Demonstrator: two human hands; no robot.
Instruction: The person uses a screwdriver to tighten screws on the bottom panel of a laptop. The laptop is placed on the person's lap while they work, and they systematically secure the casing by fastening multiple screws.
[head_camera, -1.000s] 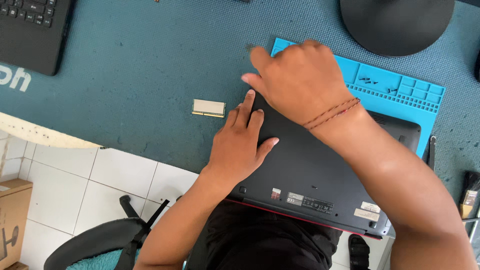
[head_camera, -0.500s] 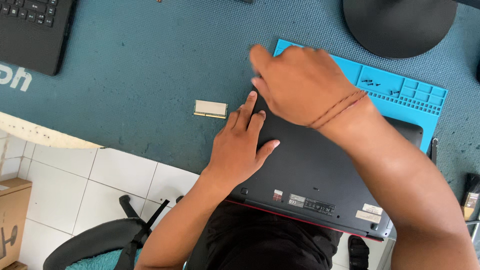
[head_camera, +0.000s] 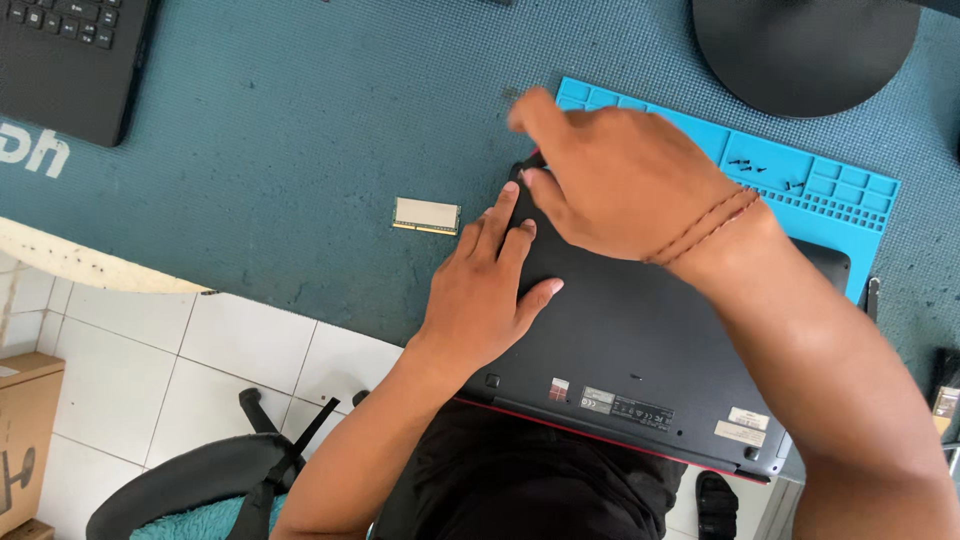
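surface (head_camera: 300, 130): teal mat covering, carries everything; pale edge strip along its near left side
laptop (head_camera: 650, 350): black, flipped underside up, red trim on near edge, stickers near that edge; landmark; overhangs the surface edge toward the person
round base (head_camera: 805, 45): black disc, beyond the laptop, right
blue mat (head_camera: 830, 190): compartment tray, under the laptop's far side; tiny screws (head_camera: 745, 163) in its cells
keyboard (head_camera: 70, 50): black, far left of the laptop, well apart
right hand (head_camera: 620, 180): over the laptop's far left corner, blurred; fingers curled narrow at that corner, cannot tell what they pinch; thread band on wrist
left hand (head_camera: 485, 290): flat on the laptop's left edge; fingers spread, pressing, holding nothing
memory stick (head_camera: 427, 215): small, pale, left of the laptop, just beside left fingertips, not touching
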